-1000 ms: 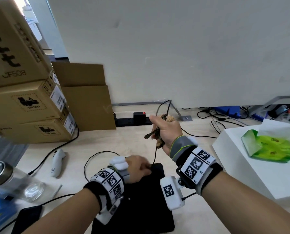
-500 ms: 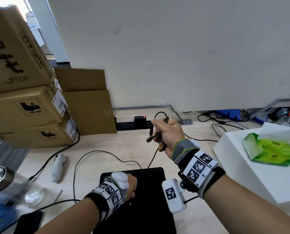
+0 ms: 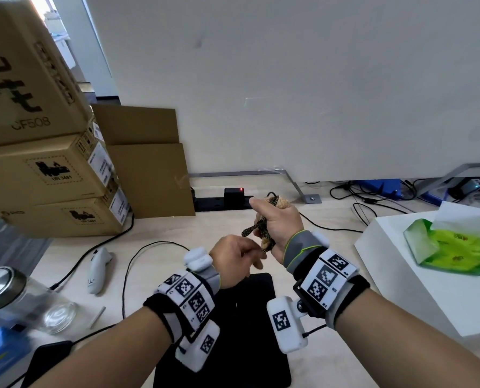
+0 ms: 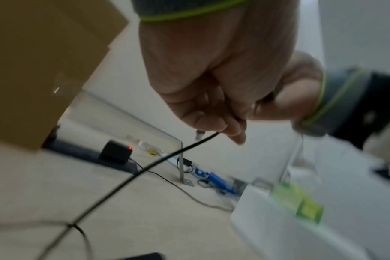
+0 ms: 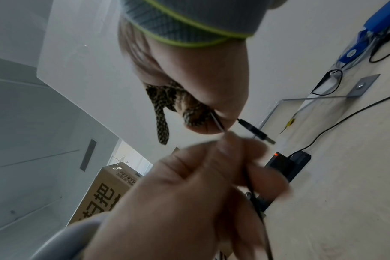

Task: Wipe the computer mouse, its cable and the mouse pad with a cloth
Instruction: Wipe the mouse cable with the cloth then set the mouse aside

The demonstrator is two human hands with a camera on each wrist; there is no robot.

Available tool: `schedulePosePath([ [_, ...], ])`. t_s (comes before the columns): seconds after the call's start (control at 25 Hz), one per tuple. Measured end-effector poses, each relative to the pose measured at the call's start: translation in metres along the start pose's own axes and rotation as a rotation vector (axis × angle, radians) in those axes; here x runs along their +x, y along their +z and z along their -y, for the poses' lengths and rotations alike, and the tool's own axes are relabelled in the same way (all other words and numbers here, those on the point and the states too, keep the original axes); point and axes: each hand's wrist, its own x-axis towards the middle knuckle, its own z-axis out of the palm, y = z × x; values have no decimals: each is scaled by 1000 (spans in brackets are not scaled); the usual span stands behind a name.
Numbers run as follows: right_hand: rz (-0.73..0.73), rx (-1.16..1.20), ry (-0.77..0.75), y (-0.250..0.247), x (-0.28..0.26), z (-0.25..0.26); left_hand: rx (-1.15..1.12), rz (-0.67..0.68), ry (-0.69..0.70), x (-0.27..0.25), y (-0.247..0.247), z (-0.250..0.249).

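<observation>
I'm working over the table [image 3: 177, 228], w/ the black mouse pad [image 3: 258, 292] lying flat right under my wrists so it's handy for later; it's prob. the last thing to wipe. The white mouse [image 3: 97, 271] is lying off to the left of the pad, well apart from my hands, b/c I'm doing the cable [image 4: 131, 176] now and don't need it in the way. My right hand [image 3: 278, 222] is clenching the bunched patterned cloth [image 5: 176, 103] up off the table, w/ the cable running through the cloth so the fabric wraps it all round. My left hand [image 3: 234, 261] is just beside it, fingers pinching the cable to keep it taut while it's being pulled through. The USB plug [image 5: 257, 132] is sticking out past my right thumb, so I'm guessing I'm nearly at the cable's end.
</observation>
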Motion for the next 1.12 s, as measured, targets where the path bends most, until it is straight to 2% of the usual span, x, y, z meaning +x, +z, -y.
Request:
schedulePosePath([
  [0.2,-39,-25,24,-8,6,5,646,455,28,-18,26,46],
  [0.24,-42,-22,33,-8,7,3,736,522,4,-20,27,48],
  [0.32,-40,-8,51,-9,7,-2,765,546,25,-19,26,48],
  [0.4,-23,13,70,-8,8,-5,431,434,-2,-21,25,42],
  [0.48,-4,28,80,-6,7,-7,-38,190,-47,-22,26,33],
  [0.52,-4,23,76,-6,6,-8,-198,88,-61,-21,26,28],
  [0.56,-16,15,65,-7,6,-8,-254,40,-52,-22,23,23],
  [0.64,-64,-7,27,-10,9,-7,-234,35,-56,-25,19,16],
  [0.72,-109,-45,-9,-14,13,-6,-72,71,-26,-31,15,17],
  [0.8,-116,-97,-11,-15,13,-8,-14,74,-24,-35,15,19],
  [0.84,-109,-109,-6,-15,13,-9,-24,64,-34,-36,16,16],
  [0.92,-89,-88,19,-15,14,-12,-197,42,-57,-35,21,9],
  [1.0,-85,-69,41,-14,16,-15,-238,4,-15,-33,23,5],
  [1.08,-113,-99,34,-15,19,-20,-63,-27,77,-31,18,7],
  [1.12,-154,-124,29,-18,19,-23,36,-19,77,-31,16,18],
])
